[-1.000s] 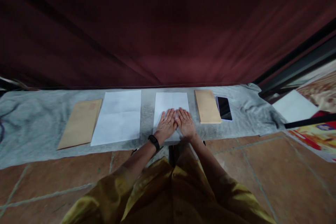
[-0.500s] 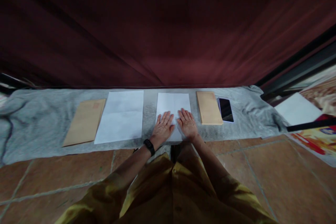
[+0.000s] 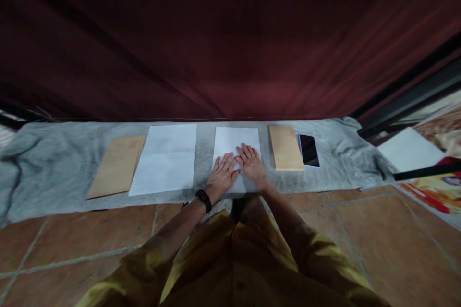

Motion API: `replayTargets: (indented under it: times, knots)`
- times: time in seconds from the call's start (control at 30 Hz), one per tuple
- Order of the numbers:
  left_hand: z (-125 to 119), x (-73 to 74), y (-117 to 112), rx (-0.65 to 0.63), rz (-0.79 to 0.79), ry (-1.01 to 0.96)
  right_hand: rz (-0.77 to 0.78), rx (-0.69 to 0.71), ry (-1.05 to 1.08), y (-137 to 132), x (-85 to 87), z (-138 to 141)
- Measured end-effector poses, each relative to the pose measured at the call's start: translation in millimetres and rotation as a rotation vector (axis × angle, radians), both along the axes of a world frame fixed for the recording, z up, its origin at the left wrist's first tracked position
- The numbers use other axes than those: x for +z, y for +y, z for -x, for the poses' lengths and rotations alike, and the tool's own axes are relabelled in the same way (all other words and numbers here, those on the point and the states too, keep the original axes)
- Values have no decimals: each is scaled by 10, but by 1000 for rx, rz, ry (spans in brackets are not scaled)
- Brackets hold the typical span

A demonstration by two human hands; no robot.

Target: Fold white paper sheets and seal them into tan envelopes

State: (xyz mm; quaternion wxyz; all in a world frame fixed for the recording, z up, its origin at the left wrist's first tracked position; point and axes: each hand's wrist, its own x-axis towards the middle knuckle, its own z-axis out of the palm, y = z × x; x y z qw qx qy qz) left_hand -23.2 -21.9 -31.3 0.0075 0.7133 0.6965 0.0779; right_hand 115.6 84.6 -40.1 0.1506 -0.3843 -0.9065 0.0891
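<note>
A white sheet of paper (image 3: 236,136) lies flat on the grey cloth in front of me, partly covered by both hands. My left hand (image 3: 222,172) rests palm down on its left side, fingers stretched out, a black band on that wrist. My right hand (image 3: 250,164) lies flat on the paper's right half, fingers out, its thumb side close to or touching the left fingertips. Left of them is a larger stack or sheet of white paper (image 3: 165,158) with a faint crosswise crease. A pile of brown envelopes (image 3: 286,147) sits to the right of my right hand.
Grey cloth (image 3: 336,153) covers the long narrow surface. Another brown envelope (image 3: 117,165) lies at the left, and a phone (image 3: 309,150) at the right. A dark red curtain (image 3: 230,57) hangs behind. At far right are a white sheet (image 3: 410,149) and a dark frame bar (image 3: 414,91).
My right hand has slid left and slightly away from me across the paper, closer to my left hand. The left hand stays nearly in place.
</note>
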Motion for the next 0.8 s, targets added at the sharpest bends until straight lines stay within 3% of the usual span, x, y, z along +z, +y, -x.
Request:
replayTargets:
  times: [0.4,0.6,0.73,0.8]
  knots:
    - [-9,-7,-65,58,-57,5,-11,-73,-7,468,-80,77]
    - [-23,-17,-113,58,-67,14,-10,-111,-32,743,-25,146]
    - [-27,-10,-113,63,-73,15,-7,-138,-35,708,13,254]
    - [-31,-11,-111,63,-77,12,-12,-69,-20,608,9,344]
